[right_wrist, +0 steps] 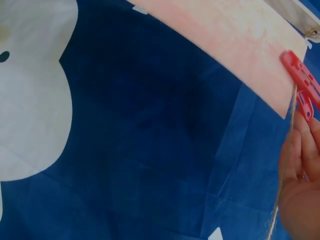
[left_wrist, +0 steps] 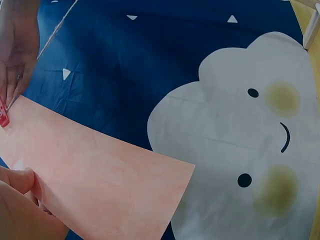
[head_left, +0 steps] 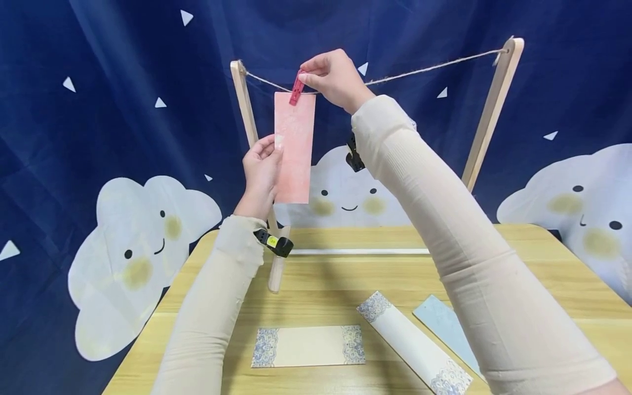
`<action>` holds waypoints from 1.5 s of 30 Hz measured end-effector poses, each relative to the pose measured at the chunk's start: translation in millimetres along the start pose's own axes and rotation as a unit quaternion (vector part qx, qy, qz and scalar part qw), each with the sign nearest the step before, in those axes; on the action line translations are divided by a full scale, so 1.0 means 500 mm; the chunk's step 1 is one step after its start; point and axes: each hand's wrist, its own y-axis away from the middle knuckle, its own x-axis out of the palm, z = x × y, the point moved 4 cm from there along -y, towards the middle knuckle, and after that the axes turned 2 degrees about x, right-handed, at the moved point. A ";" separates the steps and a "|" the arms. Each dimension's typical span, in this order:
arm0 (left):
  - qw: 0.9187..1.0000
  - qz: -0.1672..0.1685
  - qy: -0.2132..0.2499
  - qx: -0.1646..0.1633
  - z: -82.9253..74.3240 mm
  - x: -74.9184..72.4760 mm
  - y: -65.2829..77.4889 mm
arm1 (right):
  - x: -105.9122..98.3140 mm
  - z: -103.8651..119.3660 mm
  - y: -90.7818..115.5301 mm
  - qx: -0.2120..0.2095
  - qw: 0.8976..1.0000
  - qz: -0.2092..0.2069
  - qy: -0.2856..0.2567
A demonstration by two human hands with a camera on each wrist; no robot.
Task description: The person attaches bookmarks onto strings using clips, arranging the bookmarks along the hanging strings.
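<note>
A pink paper card [head_left: 294,151] hangs upright at the twine line [head_left: 434,67], its top edge level with the string. My left hand [head_left: 261,173] pinches the card's left edge between thumb and fingers, about halfway down. Over the top edge, my right hand [head_left: 338,79] holds a red clothespin [head_left: 297,88] by its upper end. The clothespin's lower tip overlaps the card's front. In the right wrist view the red clothespin [right_wrist: 302,77] straddles the card's corner beside the twine, with its handles at the fingertips.
Wooden posts [head_left: 490,112] hold the twine at both sides. On the table [head_left: 316,302] lie a patterned card [head_left: 308,346], a slanted patterned card [head_left: 412,343] and a light blue card [head_left: 449,329] partly behind my right sleeve. A dark blue cloud-print curtain [head_left: 148,49] hangs behind.
</note>
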 end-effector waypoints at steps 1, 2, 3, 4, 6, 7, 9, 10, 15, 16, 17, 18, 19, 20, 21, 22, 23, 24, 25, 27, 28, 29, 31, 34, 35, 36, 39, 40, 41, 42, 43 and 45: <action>1.000 0.003 0.001 -0.001 -0.001 -0.001 -0.002 | 0.000 0.000 0.000 0.000 1.000 0.002 0.003; 1.000 0.006 0.004 -0.001 -0.001 -0.003 -0.004 | 0.000 0.001 0.000 -0.002 1.000 0.004 0.004; 1.000 0.009 0.009 -0.001 -0.001 -0.004 -0.006 | 0.001 0.002 0.000 -0.004 1.000 0.007 0.008; 1.000 0.012 0.011 -0.001 0.000 -0.006 -0.009 | 0.002 0.002 0.000 -0.005 1.000 0.010 0.010; 1.000 0.016 0.015 -0.001 0.002 -0.011 -0.013 | 0.004 0.002 0.001 -0.010 1.000 0.018 0.022; 1.000 0.017 0.016 0.000 0.003 -0.012 -0.015 | 0.004 0.002 0.002 -0.017 0.999 0.022 0.034; 1.000 0.021 0.016 0.000 0.007 -0.014 -0.018 | 0.001 0.000 0.005 -0.027 0.998 0.029 0.056; 1.000 0.023 0.016 0.000 0.010 -0.014 -0.019 | -0.002 -0.003 0.007 -0.035 0.997 0.031 0.068; 0.999 0.029 0.010 -0.010 0.022 -0.014 -0.020 | -0.025 -0.023 0.024 -0.060 0.991 0.033 0.119; 0.999 0.031 0.009 -0.015 0.024 -0.014 -0.019 | -0.031 -0.028 0.028 -0.065 0.990 0.032 0.125; 0.999 0.034 0.003 -0.019 0.025 -0.015 -0.017 | -0.038 -0.033 0.033 -0.070 0.989 0.033 0.129; 0.999 0.039 -0.004 -0.022 0.027 -0.015 -0.016 | -0.044 -0.038 0.039 -0.077 0.988 0.033 0.134; 0.999 0.044 -0.018 -0.024 0.029 -0.017 -0.015 | -0.051 -0.043 0.045 -0.084 0.987 0.032 0.135; 0.998 0.050 -0.034 -0.024 0.030 -0.019 -0.013 | -0.059 -0.049 0.052 -0.089 0.986 0.032 0.134; 0.997 0.057 -0.050 -0.022 0.031 -0.022 -0.011 | -0.065 -0.055 0.059 -0.095 0.987 0.033 0.129; 0.996 0.063 -0.067 -0.019 0.031 -0.026 -0.010 | -0.071 -0.060 0.066 -0.101 0.987 0.033 0.123; 0.994 0.070 -0.085 -0.015 0.032 -0.030 -0.008 | -0.077 -0.066 0.073 -0.107 0.986 0.032 0.121; 0.992 0.078 -0.100 -0.010 0.033 -0.034 -0.006 | -0.083 -0.073 0.081 -0.110 0.987 0.031 0.117; 0.989 0.086 -0.117 -0.006 0.034 -0.039 -0.003 | -0.089 -0.080 0.089 -0.112 0.987 0.029 0.109; 0.984 0.109 -0.142 -0.001 0.037 -0.047 0.004 | -0.101 -0.098 0.106 -0.106 0.989 0.031 0.097; 0.981 0.121 -0.153 0.001 0.040 -0.052 0.008 | -0.106 -0.108 0.115 -0.098 0.991 0.031 0.090; 0.977 0.133 -0.164 0.003 0.042 -0.056 0.011 | -0.112 -0.119 0.124 -0.089 0.992 0.032 0.085; 0.972 0.150 -0.181 0.006 0.047 -0.067 0.017 | -0.121 -0.143 0.144 -0.067 0.994 0.038 0.071; 0.969 0.163 -0.186 0.006 0.053 -0.082 0.024 | -0.132 -0.180 0.173 -0.039 0.996 0.040 0.064; 0.969 0.165 -0.186 0.004 0.055 -0.086 0.027 | -0.136 -0.193 0.182 -0.031 0.997 0.040 0.065; 0.968 0.168 -0.184 0.004 0.057 -0.089 0.029 | -0.140 -0.205 0.191 -0.024 0.997 0.040 0.068; 0.967 0.176 -0.184 0.002 0.064 -0.103 0.038 | -0.145 -0.240 0.218 -0.008 0.997 0.033 0.066; 0.966 0.179 -0.185 0.000 0.067 -0.108 0.041 | -0.145 -0.251 0.228 -0.005 0.997 0.031 0.064; 0.965 0.181 -0.188 -0.002 0.070 -0.113 0.045 | -0.144 -0.262 0.237 -0.003 0.998 0.030 0.060; 0.964 0.184 -0.190 -0.005 0.073 -0.118 0.049 | -0.143 -0.272 0.247 -0.002 0.998 0.030 0.054; 0.964 0.186 -0.190 -0.010 0.076 -0.122 0.054 | -0.141 -0.281 0.258 -0.001 0.998 0.030 0.047; 0.963 0.189 -0.191 -0.020 0.082 -0.130 0.064 | -0.137 -0.297 0.279 0.000 0.999 0.035 0.036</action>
